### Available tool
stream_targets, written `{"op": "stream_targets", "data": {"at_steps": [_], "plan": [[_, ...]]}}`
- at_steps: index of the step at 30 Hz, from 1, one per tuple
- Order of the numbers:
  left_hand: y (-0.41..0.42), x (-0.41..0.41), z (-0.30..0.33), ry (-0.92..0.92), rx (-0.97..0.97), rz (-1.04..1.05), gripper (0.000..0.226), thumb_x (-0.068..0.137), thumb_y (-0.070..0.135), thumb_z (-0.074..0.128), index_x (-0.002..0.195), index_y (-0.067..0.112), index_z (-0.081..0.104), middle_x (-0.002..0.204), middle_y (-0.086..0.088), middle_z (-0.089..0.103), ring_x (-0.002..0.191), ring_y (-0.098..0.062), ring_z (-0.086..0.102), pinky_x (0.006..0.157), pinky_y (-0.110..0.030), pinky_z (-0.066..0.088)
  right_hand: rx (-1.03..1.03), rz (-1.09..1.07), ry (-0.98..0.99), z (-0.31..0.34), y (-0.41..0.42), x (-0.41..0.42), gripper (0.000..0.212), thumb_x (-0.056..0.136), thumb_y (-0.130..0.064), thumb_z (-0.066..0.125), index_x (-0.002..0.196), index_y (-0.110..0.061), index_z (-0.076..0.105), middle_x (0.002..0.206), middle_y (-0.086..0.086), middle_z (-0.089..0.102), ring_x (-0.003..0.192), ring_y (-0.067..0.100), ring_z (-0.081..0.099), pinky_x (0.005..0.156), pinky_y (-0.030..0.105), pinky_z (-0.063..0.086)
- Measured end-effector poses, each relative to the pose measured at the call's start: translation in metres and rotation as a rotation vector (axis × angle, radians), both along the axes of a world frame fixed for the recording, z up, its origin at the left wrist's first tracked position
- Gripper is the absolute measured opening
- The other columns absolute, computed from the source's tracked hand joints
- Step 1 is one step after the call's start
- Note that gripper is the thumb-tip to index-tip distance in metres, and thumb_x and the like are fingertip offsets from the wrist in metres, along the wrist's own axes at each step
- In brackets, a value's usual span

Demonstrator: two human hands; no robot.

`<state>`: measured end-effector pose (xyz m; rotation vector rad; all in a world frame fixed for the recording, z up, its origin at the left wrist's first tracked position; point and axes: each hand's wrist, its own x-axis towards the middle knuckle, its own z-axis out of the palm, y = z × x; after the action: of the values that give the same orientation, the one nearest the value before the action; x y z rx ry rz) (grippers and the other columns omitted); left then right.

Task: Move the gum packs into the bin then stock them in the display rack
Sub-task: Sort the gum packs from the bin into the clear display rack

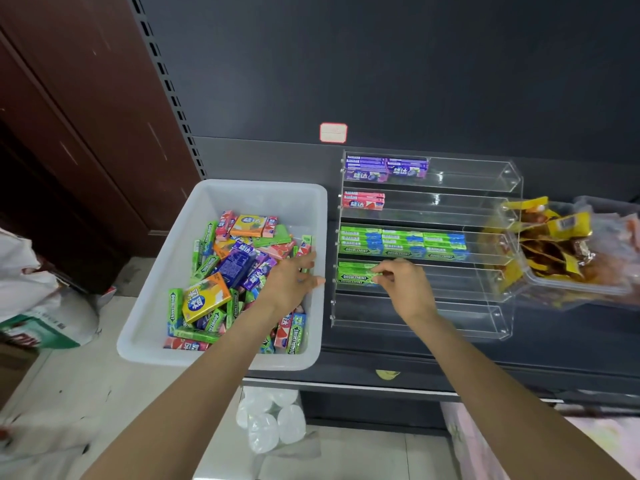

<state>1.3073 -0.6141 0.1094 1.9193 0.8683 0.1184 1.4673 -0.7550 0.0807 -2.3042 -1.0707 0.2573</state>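
A white plastic bin (162, 271) on the dark shelf holds several loose gum packs (239, 265) in green, purple, orange and pink. To its right stands a clear acrylic display rack (485, 188) with purple packs (386, 169) on the top tier, pink packs (363, 200) below, and green Doublemint packs (401, 244) on the third tier. My left hand (294, 278) reaches into the bin's right side and grips a green pack. My right hand (403, 282) pinches the end of a green Doublemint pack (356, 277) lying on the fourth tier.
A clear tub of yellow snack packets (561, 251) sits right of the rack. White bags (38, 299) lie on the floor at left beside a brown cabinet (69, 133). Wrapped white rolls (270, 417) sit below the shelf edge. A price label (333, 132) hangs on the back panel.
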Motion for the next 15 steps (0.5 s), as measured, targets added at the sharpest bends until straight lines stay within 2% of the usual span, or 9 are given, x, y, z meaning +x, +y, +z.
{"op": "stream_targets", "data": {"at_steps": [5, 9, 13, 14, 15], "plan": [[0.0014, 0.0004, -0.0023, -0.017, -0.031, 0.006, 0.058, 0.091, 0.017, 0.059, 0.144, 0.017, 0.035, 0.145, -0.001, 0.043, 0.126, -0.02, 0.05, 0.101, -0.032, 0.041, 0.041, 0.002, 0.027, -0.0027, -0.0043, 0.0047, 0.019, 0.084, -0.005, 0.067, 0.101, -0.01, 0.073, 0.098, 0.012, 0.067, 0.083, 0.022, 0.065, 0.082, 0.033, 0.054], [0.0019, 0.0007, -0.0034, -0.029, -0.049, 0.019, 0.059, 0.091, 0.017, 0.06, 0.144, 0.018, 0.035, 0.144, -0.002, 0.044, 0.123, -0.019, 0.052, 0.097, -0.026, 0.043, 0.01, 0.042, -0.006, -0.0058, -0.0054, 0.0049, 0.019, 0.084, -0.006, 0.066, 0.102, -0.01, 0.073, 0.1, 0.011, 0.066, 0.084, 0.022, 0.065, 0.082, 0.034, 0.054], [0.0016, 0.001, -0.0043, -0.023, -0.047, 0.02, 0.059, 0.091, 0.017, 0.059, 0.145, 0.019, 0.034, 0.145, 0.0, 0.043, 0.124, -0.02, 0.052, 0.074, -0.013, 0.049, -0.014, 0.076, -0.046, -0.0083, -0.0001, -0.0005, 0.021, 0.087, -0.008, 0.064, 0.106, -0.01, 0.071, 0.105, 0.011, 0.064, 0.086, 0.023, 0.065, 0.082, 0.035, 0.055], [0.0015, 0.0016, -0.0044, -0.022, -0.041, 0.02, 0.059, 0.091, 0.017, 0.059, 0.145, 0.019, 0.034, 0.145, 0.0, 0.043, 0.124, -0.02, 0.052, 0.075, -0.013, 0.049, -0.024, 0.07, -0.058, -0.0078, 0.0004, -0.0019, 0.022, 0.087, -0.01, 0.064, 0.109, -0.012, 0.07, 0.105, 0.011, 0.064, 0.086, 0.023, 0.065, 0.082, 0.036, 0.055], [0.0015, 0.002, -0.0045, -0.016, -0.028, 0.019, 0.059, 0.091, 0.018, 0.059, 0.145, 0.019, 0.034, 0.145, -0.001, 0.043, 0.124, -0.02, 0.052, 0.082, -0.017, 0.048, -0.038, 0.065, -0.075, -0.0069, 0.0004, -0.0032, 0.024, 0.088, -0.012, 0.063, 0.111, -0.013, 0.068, 0.106, 0.011, 0.064, 0.085, 0.022, 0.065, 0.081, 0.037, 0.055]]}}
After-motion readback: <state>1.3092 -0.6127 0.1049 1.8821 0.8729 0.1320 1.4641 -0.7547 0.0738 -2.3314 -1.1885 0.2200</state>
